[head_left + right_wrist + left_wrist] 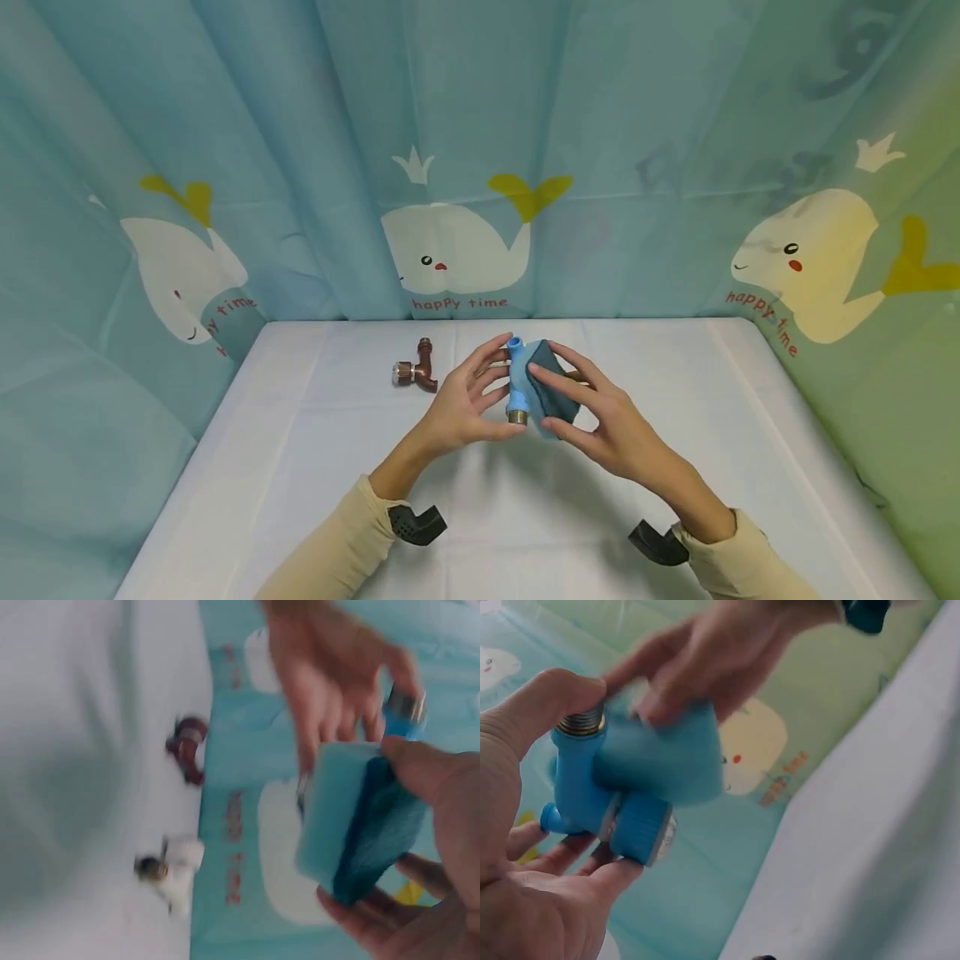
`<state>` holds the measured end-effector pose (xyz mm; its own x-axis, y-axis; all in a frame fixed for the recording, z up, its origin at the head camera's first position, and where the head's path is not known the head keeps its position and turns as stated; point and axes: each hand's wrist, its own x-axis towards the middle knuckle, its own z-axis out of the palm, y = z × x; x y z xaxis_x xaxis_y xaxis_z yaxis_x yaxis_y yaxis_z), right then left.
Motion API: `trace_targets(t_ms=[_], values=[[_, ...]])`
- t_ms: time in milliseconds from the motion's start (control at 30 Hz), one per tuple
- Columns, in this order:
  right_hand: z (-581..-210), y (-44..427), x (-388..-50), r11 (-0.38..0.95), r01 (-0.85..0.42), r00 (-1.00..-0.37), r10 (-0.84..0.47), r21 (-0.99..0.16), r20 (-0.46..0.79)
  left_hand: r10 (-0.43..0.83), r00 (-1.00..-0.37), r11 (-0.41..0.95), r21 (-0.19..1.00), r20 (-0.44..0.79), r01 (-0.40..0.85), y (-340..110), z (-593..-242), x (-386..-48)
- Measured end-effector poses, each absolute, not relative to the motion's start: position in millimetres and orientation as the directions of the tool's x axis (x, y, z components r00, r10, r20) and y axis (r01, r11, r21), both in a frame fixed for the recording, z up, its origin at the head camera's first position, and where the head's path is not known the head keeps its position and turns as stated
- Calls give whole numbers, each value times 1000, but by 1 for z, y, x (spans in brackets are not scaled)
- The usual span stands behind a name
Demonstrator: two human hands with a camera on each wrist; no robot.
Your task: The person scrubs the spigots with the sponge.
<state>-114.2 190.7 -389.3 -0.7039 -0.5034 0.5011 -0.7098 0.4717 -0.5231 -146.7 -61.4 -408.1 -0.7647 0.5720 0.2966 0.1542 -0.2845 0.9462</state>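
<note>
My left hand point(465, 404) holds a blue faucet point(517, 379) above the table, thumb at its threaded metal end and fingers at the other side. In the left wrist view, the blue faucet point(577, 776) has a ribbed round knob. My right hand point(618, 425) grips a sponge point(555, 387) with a light blue layer and a dark, rough layer. The light side is against or close beside the faucet; contact is unclear. In the right wrist view, thumb and fingers of my right hand point(450, 817) pinch the sponge point(330, 810) by its edges.
A brown faucet point(425, 367) lies on the white-covered table point(322, 467), left of my hands. The right wrist view also shows a white faucet point(180, 874) on the table. A blue-green curtain point(465, 100) with whale prints hangs behind and around the sides.
</note>
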Motion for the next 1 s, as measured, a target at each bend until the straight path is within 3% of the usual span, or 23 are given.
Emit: trace_targets(t_ms=[367, 833, 1000], values=[[-391, 185, -116, 486, -657, -753, -443, -575, 486, 569, -761, -222, 950, 311, 222, -71, -403, -138], [-399, 175, -106, 460, -737, -676, -478, -495, 562, 499, -814, -364, 924, 297, 113, -75, -407, -140], [-403, 177, -107, 534, -666, -743, -419, -521, 521, 493, -823, -349, 931, 281, 109, -75, -411, -139]])
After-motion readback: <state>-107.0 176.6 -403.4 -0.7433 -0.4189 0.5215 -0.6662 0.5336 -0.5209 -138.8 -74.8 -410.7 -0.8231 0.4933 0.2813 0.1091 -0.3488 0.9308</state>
